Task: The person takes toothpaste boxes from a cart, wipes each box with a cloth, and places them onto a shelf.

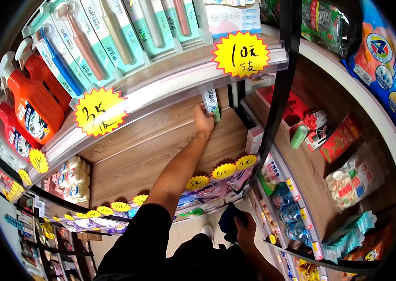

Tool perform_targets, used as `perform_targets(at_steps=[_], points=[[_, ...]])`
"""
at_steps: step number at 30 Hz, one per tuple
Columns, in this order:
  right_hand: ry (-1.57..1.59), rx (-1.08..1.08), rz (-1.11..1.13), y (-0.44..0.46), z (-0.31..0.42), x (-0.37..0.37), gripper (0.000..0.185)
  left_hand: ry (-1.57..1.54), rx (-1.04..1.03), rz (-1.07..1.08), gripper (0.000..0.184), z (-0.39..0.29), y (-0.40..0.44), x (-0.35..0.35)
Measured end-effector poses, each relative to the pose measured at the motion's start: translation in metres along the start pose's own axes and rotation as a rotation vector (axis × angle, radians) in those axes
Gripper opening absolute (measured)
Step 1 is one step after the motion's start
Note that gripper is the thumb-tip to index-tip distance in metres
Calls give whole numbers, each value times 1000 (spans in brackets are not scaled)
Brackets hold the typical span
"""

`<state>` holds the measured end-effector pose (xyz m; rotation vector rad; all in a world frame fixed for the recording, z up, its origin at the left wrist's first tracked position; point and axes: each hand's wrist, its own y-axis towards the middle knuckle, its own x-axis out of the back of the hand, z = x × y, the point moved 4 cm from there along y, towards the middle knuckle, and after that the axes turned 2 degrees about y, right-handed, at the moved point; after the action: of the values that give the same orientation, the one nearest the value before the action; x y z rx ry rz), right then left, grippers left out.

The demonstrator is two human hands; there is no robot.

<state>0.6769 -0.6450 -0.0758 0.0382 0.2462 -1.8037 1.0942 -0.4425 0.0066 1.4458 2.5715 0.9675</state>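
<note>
My left hand (203, 121) reaches up into the shelf compartment, its fingers closed on the side of a white and green toothpaste box (212, 105). The box stands on end on the wood-grain shelf board (137, 154), near the right end and under the upper shelf's edge. Part of it is hidden by my fingers. Low by my body, my right hand (246, 229) is closed on a dark blue, soft-looking thing, perhaps a cloth (229, 222); its exact kind is unclear.
Boxed toothbrushes (113, 35) and orange pump bottles (36, 105) fill the upper shelf. Yellow price tags (241, 54) hang along the edges. A black upright post (280, 89) stands right of the compartment. White bottles (74, 178) stand at its left end. Side shelves hold packaged goods.
</note>
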Motion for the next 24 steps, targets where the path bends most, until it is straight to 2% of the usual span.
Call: perform_targets(at_steps=[12,15,17,24], points=[[-24,-23,26,7,5,7,24,161,7,-22,47,-18,-4,2],[16,-30,49,8,7,6,24,149,76,-1,51,-23,-7,-1],[-15,-32,51,9,1,8,24,151,88,-15,59,-25,-6,-1],[-25,2,56,11,4,4,25,86,-18,-70,75,-1,2,-13]])
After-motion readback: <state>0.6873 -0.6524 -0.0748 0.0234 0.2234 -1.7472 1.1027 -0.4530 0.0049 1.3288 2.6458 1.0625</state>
